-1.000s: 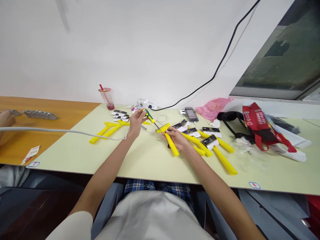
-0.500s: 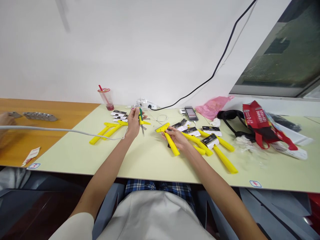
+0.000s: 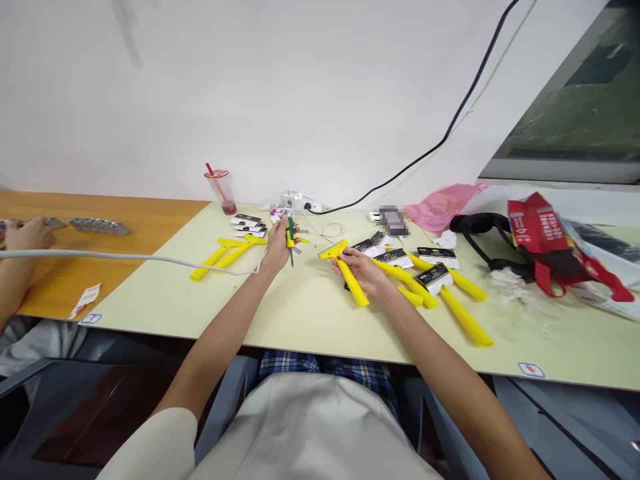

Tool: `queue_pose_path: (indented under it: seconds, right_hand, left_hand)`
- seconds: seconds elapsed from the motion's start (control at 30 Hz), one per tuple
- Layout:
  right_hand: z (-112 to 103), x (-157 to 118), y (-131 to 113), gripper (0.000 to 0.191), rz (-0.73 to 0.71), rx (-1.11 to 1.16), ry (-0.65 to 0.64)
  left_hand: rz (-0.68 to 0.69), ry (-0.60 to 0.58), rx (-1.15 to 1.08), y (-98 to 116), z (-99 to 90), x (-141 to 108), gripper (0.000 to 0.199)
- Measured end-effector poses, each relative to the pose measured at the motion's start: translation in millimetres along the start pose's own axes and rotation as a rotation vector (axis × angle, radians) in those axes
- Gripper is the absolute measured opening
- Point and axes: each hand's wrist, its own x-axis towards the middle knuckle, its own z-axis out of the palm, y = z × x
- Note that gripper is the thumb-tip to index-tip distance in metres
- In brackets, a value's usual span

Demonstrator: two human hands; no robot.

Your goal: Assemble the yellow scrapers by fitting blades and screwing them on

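My left hand (image 3: 278,245) is closed around a green and yellow screwdriver (image 3: 291,233), its shaft pointing down over the table. My right hand (image 3: 364,269) grips a yellow scraper (image 3: 353,280) near its head, with the metal blade edge facing left and the handle slanting toward me. Left of my left hand lie yellow scraper handles (image 3: 220,259), partly hidden behind it, and a small stack of black and white cards (image 3: 249,224). Beyond my right wrist rest several more yellow scrapers (image 3: 466,316) with black and white card sleeves (image 3: 434,278).
A cup with a red straw (image 3: 221,191) stands near the wall beside a power strip (image 3: 303,200). At right are a pink plastic bag (image 3: 443,205), black headphones (image 3: 473,239) and a red bag (image 3: 543,233). Another person's hand (image 3: 31,235) is near metal parts (image 3: 99,226) on the orange table.
The screwdriver has turned to point more straight down in my left hand. The whole view has shifted slightly. The other person's hand at far left shows more fully. Both my hands keep their holds.
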Motion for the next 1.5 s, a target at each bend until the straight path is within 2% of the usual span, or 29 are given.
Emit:
queue_pose_path:
  seconds: [0.1, 0.33, 0.67, 0.8, 0.93, 1.07, 1.27, 1.5]
  right_hand:
    - [-2, 2, 1, 0.036, 0.004, 0.006, 0.0]
    - [-3, 3, 0, 0.036, 0.0, 0.0, 0.012]
    - [-3, 3, 0, 0.039, 0.014, 0.043, -0.021]
    - [-2, 1, -2, 0.037, 0.013, 0.049, -0.024]
    - [0, 0, -5, 0.037, -0.003, 0.063, -0.027]
    - [2, -1, -7, 0.035, -0.013, 0.049, -0.021]
    - [1, -2, -7, 0.034, -0.021, 0.031, -0.029]
    - [1, -4, -8, 0.034, -0.002, 0.021, -0.046]
  left_hand:
    - [-0.061, -0.024, -0.025, 0, 0.5, -2, 0.036]
    - [-0.208, -0.2, -0.076, 2, 2.6, -10, 0.034]
    - [-0.35, -0.214, -0.152, 4, -4.1, -3, 0.028]
    - [-0.464, -0.296, -0.012, 5, -4.4, -6, 0.034]
    - [-0.527, -0.444, 0.191, 3, -1.3, -16, 0.042]
    - [-0.527, -0.545, 0.256, -2, 1.4, -23, 0.049]
    - [-0.422, -0.521, 0.261, -6, 3.1, -25, 0.058]
    - [-0.409, -0.519, 0.271, -6, 4.7, -28, 0.06]
